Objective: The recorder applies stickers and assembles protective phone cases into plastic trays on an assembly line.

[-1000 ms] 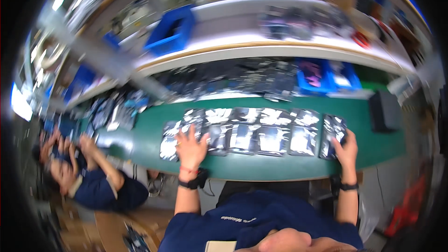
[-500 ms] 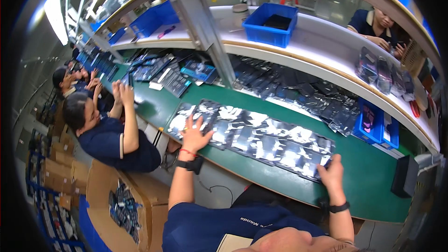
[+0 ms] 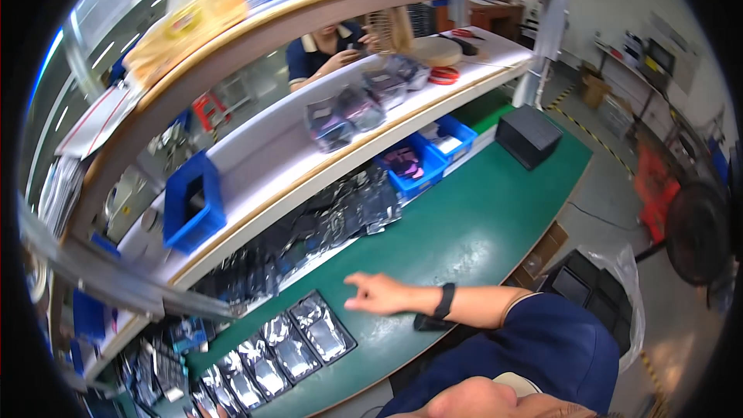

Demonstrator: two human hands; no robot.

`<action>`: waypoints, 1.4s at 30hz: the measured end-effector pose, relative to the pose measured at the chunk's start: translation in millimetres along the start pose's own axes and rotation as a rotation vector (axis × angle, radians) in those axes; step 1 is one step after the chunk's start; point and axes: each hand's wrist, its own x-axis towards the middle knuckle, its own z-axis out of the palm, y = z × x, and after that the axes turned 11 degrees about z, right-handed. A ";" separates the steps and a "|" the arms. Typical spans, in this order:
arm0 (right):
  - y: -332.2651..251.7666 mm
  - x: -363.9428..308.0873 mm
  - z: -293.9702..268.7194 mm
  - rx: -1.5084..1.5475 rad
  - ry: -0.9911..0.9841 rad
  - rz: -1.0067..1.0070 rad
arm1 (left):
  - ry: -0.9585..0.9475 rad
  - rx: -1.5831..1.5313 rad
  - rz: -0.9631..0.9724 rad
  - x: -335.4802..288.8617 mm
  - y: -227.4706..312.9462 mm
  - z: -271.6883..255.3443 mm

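Note:
Flat black rectangular pieces with glossy clear film lie side by side in a row on the green table. My right hand hovers beside the right end of this row, apart from it. Its index finger is stretched out, the other fingers are loosely bent, and nothing is held. A black band circles that wrist. Just below the wrist, a dark flat object lies at the table's near edge. Of my left hand, only a patch of skin shows by the row's left end; its fingers cannot be made out.
Dark bagged pieces are heaped under the shelf. Two blue bins and a black box stand toward the table's far right. A blue bin and bagged items sit on the shelf; a person is beyond it.
The view has swung to the right. My right hand has let go of the row's right end and moved off it. My left hand has mostly left the view at the lower edge.

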 end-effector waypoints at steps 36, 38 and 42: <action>133.2 -102.2 -392.7 -0.581 1.158 0.911 | -0.773 -1.554 0.596 -109.2 909.4 -52.2; 139.9 -105.7 -401.1 -0.573 1.148 0.906 | -0.820 -1.551 0.584 -98.7 889.6 -62.4; 152.6 -103.2 -418.3 -0.596 1.145 0.955 | -1.153 -1.844 0.517 -97.2 823.8 -68.8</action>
